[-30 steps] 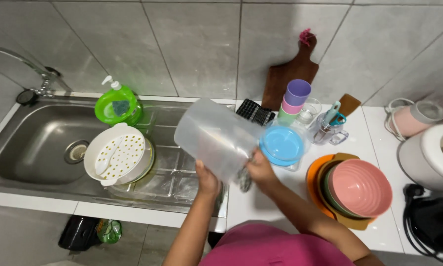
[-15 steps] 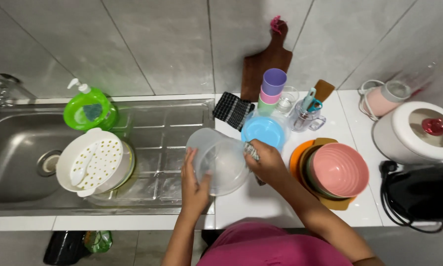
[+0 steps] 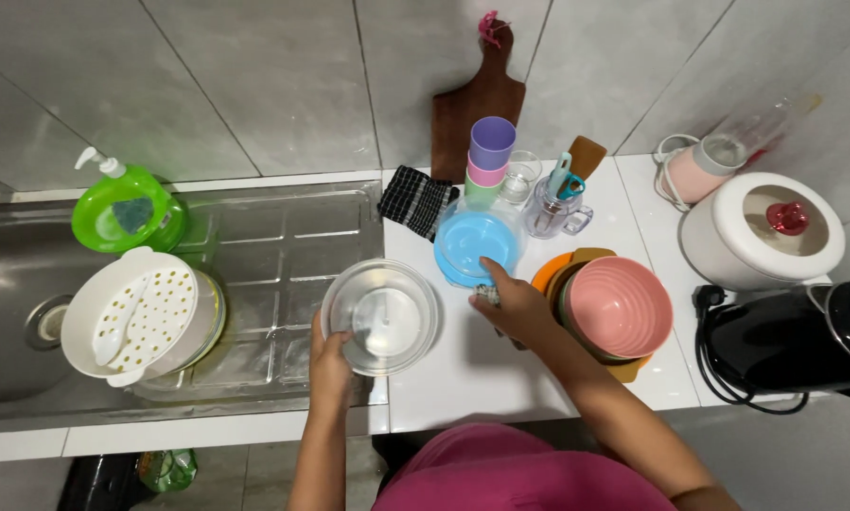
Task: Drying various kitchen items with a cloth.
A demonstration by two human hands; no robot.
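So the clear plastic jug (image 3: 380, 317) is sitting mouth-up right on the seam where the steel draining board (image 3: 254, 284) meets the white counter (image 3: 463, 369), pretty close to the front edge. The left hand (image 3: 330, 364) is gripping its near rim, thumb over the lip. The right hand (image 3: 515, 305) is just beside it on the counter, fingers curled around something small and greyish, can't make out what, with the thumb pointing up toward the blue plate (image 3: 477, 244).

Room-wise: there's a bare patch of counter in front of the jug and right hand, running to the front edge. Left of the jug the draining board is open until you hit the white colander (image 3: 141, 312), which sits on top of other dishes at the sink's (image 3: 8, 284) edge. Right side is crowded: a pink bowl (image 3: 619, 308) stacked in other bowls on an orange plate, touching or nearly touching the right wrist.

Along the back wall: green soap dispenser (image 3: 127, 208), checked cloth (image 3: 415, 201), brown cutting board (image 3: 477, 109) leaning on the tiles, stacked cups (image 3: 489, 156), a glass mug with utensils (image 3: 552, 203). Far right there's a white rice cooker (image 3: 765, 232) and a black kettle (image 3: 794, 341) with its cord near the front edge. Grey tiled wall all round.
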